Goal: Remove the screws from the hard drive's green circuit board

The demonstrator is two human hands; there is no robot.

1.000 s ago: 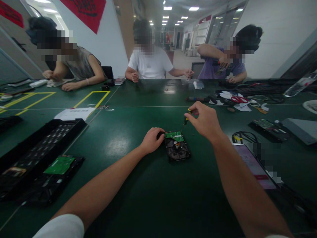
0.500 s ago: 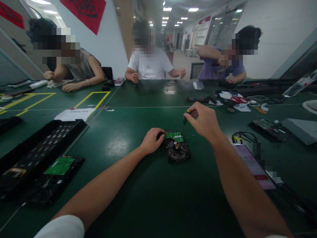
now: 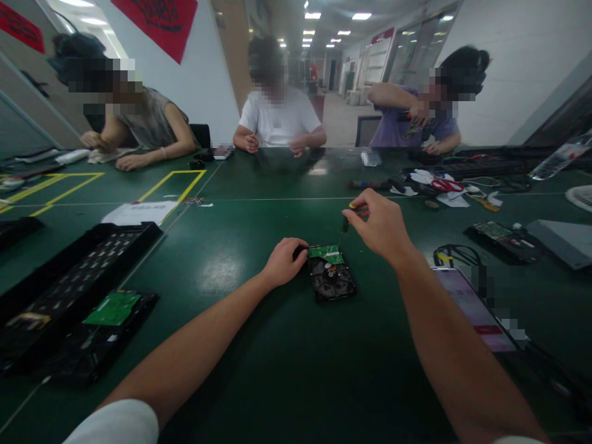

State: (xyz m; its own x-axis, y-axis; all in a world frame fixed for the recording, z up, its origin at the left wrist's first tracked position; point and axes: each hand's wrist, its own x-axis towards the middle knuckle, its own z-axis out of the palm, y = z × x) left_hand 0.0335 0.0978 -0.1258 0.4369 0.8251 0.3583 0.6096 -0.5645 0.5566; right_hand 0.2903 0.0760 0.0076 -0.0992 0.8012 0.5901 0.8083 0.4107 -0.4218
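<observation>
A black hard drive (image 3: 332, 277) with a green circuit board (image 3: 325, 253) lies on the dark green table (image 3: 259, 370) in front of me. My left hand (image 3: 285, 261) grips the drive's upper left edge between thumb and fingers. Above the drive's upper right corner, my right hand (image 3: 380, 223) pinches the handle of a small screwdriver (image 3: 345, 223). The screwdriver points down, its thin shaft reaching the board's right end. Whether the tip sits in a screw is too small to tell.
At left are a long black tray (image 3: 87, 253) and another drive (image 3: 111, 311). A phone (image 3: 472, 308), cable (image 3: 456, 253), another drive (image 3: 502, 240) and grey box (image 3: 564, 240) lie right. Three people sit across the table.
My hands, the screwdriver and the drive look almost unmoved. Across the table, the middle person's hand has moved inward, toward their other hand.
</observation>
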